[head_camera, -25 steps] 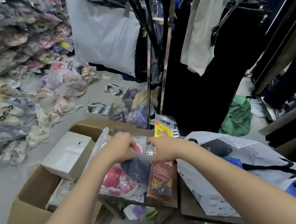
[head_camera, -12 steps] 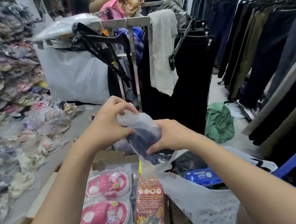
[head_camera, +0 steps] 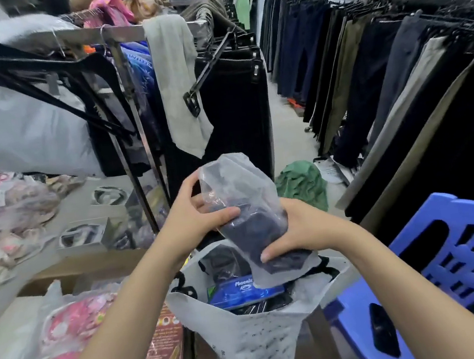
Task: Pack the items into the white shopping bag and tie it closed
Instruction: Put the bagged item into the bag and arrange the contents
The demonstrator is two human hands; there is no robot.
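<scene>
I hold a clear plastic packet of dark clothing [head_camera: 249,216] tilted above the open white shopping bag [head_camera: 251,340]. My left hand [head_camera: 195,215] grips the packet's upper left side. My right hand [head_camera: 300,231] clasps its lower end, which hangs just over the bag's mouth. Inside the bag lie a blue Phoenix box [head_camera: 241,291] and dark items. To the left on the table lie a packet of pink slippers [head_camera: 67,340] and a red printed packet [head_camera: 163,357].
A blue plastic chair [head_camera: 458,270] stands at the right. A metal clothes rack [head_camera: 131,118] with hangers and dark garments rises behind the bag. Trouser racks [head_camera: 381,70] line the right aisle. A green cloth [head_camera: 302,182] lies on the floor. Bagged slippers are piled at left.
Both hands lifted the dark clothing packet off the table and carried it right, over the open white bag. The camera view rose.
</scene>
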